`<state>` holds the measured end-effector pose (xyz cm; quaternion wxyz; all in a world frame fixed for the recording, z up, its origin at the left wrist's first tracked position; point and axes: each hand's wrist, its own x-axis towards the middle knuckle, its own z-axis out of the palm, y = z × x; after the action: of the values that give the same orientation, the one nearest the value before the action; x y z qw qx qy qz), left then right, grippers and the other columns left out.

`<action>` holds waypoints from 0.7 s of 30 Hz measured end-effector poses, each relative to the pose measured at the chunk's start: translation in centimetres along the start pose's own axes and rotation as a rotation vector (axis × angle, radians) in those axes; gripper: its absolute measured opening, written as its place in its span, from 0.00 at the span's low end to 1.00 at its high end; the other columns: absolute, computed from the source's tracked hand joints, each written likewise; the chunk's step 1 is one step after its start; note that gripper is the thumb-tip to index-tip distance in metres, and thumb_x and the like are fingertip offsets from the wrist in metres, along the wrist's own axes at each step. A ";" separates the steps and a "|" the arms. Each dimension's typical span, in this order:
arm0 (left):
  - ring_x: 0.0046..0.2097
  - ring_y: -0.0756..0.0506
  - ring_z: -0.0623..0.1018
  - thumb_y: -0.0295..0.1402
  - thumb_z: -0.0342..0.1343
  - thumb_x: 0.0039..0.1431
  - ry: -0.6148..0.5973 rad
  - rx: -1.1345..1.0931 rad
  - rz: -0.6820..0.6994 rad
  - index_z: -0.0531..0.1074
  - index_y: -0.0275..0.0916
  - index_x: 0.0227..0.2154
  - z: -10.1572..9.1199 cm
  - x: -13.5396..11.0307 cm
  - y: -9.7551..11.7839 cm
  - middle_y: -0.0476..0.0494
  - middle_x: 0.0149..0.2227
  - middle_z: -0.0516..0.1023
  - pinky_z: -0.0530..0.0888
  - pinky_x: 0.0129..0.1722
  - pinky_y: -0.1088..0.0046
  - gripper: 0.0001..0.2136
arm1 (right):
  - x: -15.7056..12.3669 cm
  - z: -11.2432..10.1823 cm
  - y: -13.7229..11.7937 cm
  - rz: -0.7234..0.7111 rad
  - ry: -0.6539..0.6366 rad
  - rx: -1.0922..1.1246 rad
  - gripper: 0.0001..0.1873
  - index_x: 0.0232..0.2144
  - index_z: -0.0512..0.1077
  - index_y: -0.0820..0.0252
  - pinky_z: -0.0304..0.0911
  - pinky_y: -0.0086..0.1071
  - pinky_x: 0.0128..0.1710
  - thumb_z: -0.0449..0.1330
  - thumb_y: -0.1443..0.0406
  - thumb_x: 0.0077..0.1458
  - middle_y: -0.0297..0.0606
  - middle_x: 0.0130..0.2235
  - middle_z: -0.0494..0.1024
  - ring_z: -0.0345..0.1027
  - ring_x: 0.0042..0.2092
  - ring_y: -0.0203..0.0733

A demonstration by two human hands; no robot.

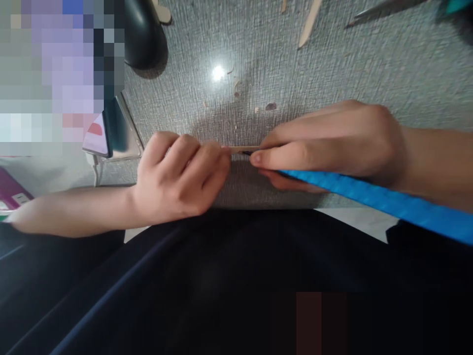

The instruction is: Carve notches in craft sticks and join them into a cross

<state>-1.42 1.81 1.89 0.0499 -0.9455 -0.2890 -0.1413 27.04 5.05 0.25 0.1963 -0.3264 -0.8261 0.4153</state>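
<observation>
My left hand (185,170) is closed, its fingers curled round one end of a thin wooden stick (244,148). The stick runs level across the gap to my right hand (325,143), whose fingertips cover its other end. My right hand is also closed, gripping a tool with a long blue ridged handle (369,186). The tool's dark narrow tip touches or lies just beside the stick between my hands; which of these I cannot tell. The handle slants down to the right, under my right wrist. Its exact kind is hidden by my fingers.
Wood shavings (271,106) lie on the grey textured table (221,29). A pale wooden stick (309,24) and a pointed metal tool (388,11) are at the back. A rounded black object (146,37) stands back left. A phone (98,135) and white cable (95,170) are at left.
</observation>
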 end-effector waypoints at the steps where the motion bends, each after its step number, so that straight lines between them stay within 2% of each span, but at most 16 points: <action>1: 0.35 0.44 0.79 0.31 0.63 0.77 -0.020 0.009 -0.015 0.87 0.38 0.46 0.0 -0.3 0.5 0.40 0.39 0.88 0.71 0.33 0.60 0.07 | 0.0 -0.1 0.0 0.048 -0.043 0.016 0.30 0.24 0.72 0.53 0.60 0.33 0.25 0.54 0.58 0.84 0.27 0.24 0.75 0.68 0.25 0.33; 4: 0.42 0.39 0.85 0.47 0.60 0.82 -0.060 -0.048 -0.078 0.87 0.36 0.58 0.1 -1.1 1.9 0.35 0.46 0.88 0.80 0.39 0.56 0.20 | 0.0 -0.3 0.4 0.163 -0.187 0.040 0.24 0.27 0.72 0.53 0.61 0.35 0.30 0.63 0.55 0.78 0.27 0.24 0.70 0.66 0.26 0.36; 6: 0.48 0.36 0.87 0.55 0.51 0.86 -0.051 -0.070 -0.104 0.85 0.33 0.62 0.1 -1.5 2.5 0.34 0.50 0.88 0.85 0.46 0.53 0.30 | 0.0 -0.4 0.8 0.184 -0.239 0.046 0.25 0.27 0.70 0.54 0.62 0.37 0.33 0.64 0.52 0.77 0.28 0.25 0.68 0.64 0.27 0.37; 8: 0.51 0.36 0.87 0.56 0.43 0.88 -0.056 -0.018 -0.071 0.85 0.27 0.62 -0.1 -1.6 2.8 0.32 0.51 0.87 0.86 0.50 0.55 0.37 | 0.0 -0.4 1.1 0.191 -0.261 0.050 0.27 0.26 0.66 0.54 0.61 0.37 0.34 0.64 0.52 0.77 0.28 0.25 0.67 0.63 0.28 0.37; 9: 0.52 0.37 0.86 0.55 0.42 0.88 -0.075 0.025 -0.042 0.85 0.24 0.62 -0.2 -1.6 2.8 0.31 0.51 0.87 0.86 0.52 0.56 0.37 | 0.0 -0.4 1.1 0.194 -0.269 0.053 0.27 0.26 0.65 0.54 0.60 0.38 0.35 0.64 0.52 0.77 0.28 0.25 0.66 0.62 0.28 0.37; 11: 0.53 0.37 0.86 0.50 0.46 0.88 -0.135 0.091 0.003 0.85 0.23 0.63 -0.5 -1.5 3.0 0.30 0.53 0.88 0.86 0.54 0.58 0.33 | 0.0 -0.4 1.1 0.185 -0.277 0.058 0.29 0.26 0.62 0.54 0.60 0.38 0.35 0.65 0.51 0.78 0.28 0.25 0.64 0.61 0.28 0.37; 13: 0.54 0.38 0.86 0.45 0.51 0.87 -0.143 0.127 -0.001 0.85 0.26 0.63 -0.6 -1.5 3.1 0.32 0.53 0.88 0.85 0.55 0.58 0.27 | 0.0 -0.5 1.1 0.158 -0.279 0.063 0.29 0.26 0.62 0.53 0.60 0.38 0.35 0.64 0.51 0.78 0.28 0.26 0.64 0.60 0.28 0.37; 17: 0.51 0.41 0.85 0.34 0.54 0.83 -0.036 0.191 0.001 0.88 0.30 0.57 -0.2 -1.4 3.0 0.36 0.51 0.89 0.85 0.51 0.61 0.18 | 0.2 -0.8 0.7 0.148 -0.288 0.054 0.27 0.27 0.65 0.54 0.60 0.38 0.35 0.62 0.52 0.80 0.28 0.26 0.65 0.62 0.29 0.37; 21: 0.43 0.43 0.82 0.33 0.56 0.83 -0.009 0.142 0.061 0.89 0.27 0.49 0.0 -1.0 2.4 0.38 0.42 0.86 0.84 0.41 0.62 0.17 | 0.9 -1.7 -0.3 0.259 -0.436 0.044 0.30 0.26 0.64 0.54 0.59 0.38 0.35 0.58 0.49 0.81 0.31 0.27 0.67 0.63 0.30 0.38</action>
<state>-0.85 -0.69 1.57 0.1200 -0.9486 -0.2694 -0.1146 27.31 6.51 1.49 -0.0343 -0.3279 -0.7910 0.5154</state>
